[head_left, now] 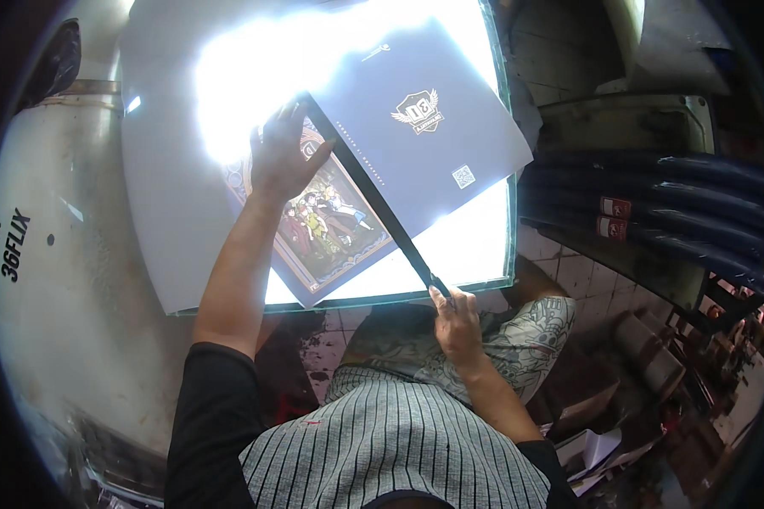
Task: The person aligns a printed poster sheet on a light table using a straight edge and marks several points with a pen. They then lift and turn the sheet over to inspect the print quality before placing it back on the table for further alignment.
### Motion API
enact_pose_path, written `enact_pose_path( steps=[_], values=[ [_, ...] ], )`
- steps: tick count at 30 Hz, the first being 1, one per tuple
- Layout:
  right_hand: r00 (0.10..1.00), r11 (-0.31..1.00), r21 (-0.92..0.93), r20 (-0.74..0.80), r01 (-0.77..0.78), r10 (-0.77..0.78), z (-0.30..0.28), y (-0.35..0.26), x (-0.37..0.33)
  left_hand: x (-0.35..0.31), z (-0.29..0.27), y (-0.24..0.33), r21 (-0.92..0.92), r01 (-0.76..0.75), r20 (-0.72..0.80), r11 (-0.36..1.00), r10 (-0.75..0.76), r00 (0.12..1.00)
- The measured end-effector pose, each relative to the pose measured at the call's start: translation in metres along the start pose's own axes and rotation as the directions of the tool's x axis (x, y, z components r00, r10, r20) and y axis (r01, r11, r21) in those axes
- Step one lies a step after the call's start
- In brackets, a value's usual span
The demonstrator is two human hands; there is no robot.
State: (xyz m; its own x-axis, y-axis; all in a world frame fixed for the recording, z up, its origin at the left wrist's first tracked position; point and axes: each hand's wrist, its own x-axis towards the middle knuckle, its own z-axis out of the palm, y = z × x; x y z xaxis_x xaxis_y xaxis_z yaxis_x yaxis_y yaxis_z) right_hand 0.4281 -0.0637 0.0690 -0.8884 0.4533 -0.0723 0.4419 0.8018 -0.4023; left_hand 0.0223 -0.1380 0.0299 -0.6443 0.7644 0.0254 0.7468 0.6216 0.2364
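Note:
A printed cover sheet (352,222) lies slantwise on a brightly lit glass-topped table (484,246). Its left part carries a colourful group picture, its right part is dark blue with a pale winged emblem. A long black straightedge (373,192) crosses the sheet between the two parts. My left hand (290,153) lies flat on the picture side, thumb spread out against the straightedge's upper end; glare washes out its fingertips. At the straightedge's lower end, my right hand (457,327) is closed round a slim dark tool that looks like a craft knife (436,283).
A pale grey sheet (165,178) hangs over the table's left side. Left of it stands a large off-white panel (55,212). Dark blue wrapped rolls (654,199) lie on a stand at the right. My knees are under the table's near edge, with a tiled floor (581,276) below.

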Motion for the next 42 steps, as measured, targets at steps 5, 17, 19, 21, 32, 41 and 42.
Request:
enact_pose_path(
  steps=[5,17,19,21,32,41,42],
  values=[
    [1.000,1.000,0.023,-0.014,0.015,-0.015,-0.001,0.001,0.001,-0.001,0.004,-0.002,0.020,-0.003,-0.014,1.000,0.003,1.000],
    [0.998,0.997,0.062,-0.023,0.055,-0.053,0.004,0.007,-0.001,-0.004,0.008,-0.006,0.036,-0.046,-0.022,0.998,0.047,0.999],
    [0.999,0.998,0.048,-0.007,0.047,-0.046,0.004,0.010,-0.001,-0.002,0.004,-0.004,0.016,-0.061,-0.024,0.998,0.061,0.998],
    [0.999,0.998,0.039,0.010,0.048,-0.049,0.004,0.010,-0.002,-0.001,0.002,-0.003,0.015,-0.025,0.018,1.000,0.025,1.000],
    [1.000,0.999,0.035,0.001,0.007,-0.007,0.003,0.014,-0.003,-0.002,0.005,-0.005,0.023,-0.020,0.025,1.000,0.020,0.999],
    [0.999,1.000,0.012,0.037,-0.015,0.015,0.000,0.017,-0.003,-0.003,0.009,-0.006,0.049,-0.047,-0.053,0.998,0.049,0.997],
    [0.999,1.000,0.014,0.043,-0.019,0.018,0.001,0.017,-0.003,-0.003,0.010,-0.005,0.054,-0.073,-0.136,0.996,0.080,0.988]
  ],
)
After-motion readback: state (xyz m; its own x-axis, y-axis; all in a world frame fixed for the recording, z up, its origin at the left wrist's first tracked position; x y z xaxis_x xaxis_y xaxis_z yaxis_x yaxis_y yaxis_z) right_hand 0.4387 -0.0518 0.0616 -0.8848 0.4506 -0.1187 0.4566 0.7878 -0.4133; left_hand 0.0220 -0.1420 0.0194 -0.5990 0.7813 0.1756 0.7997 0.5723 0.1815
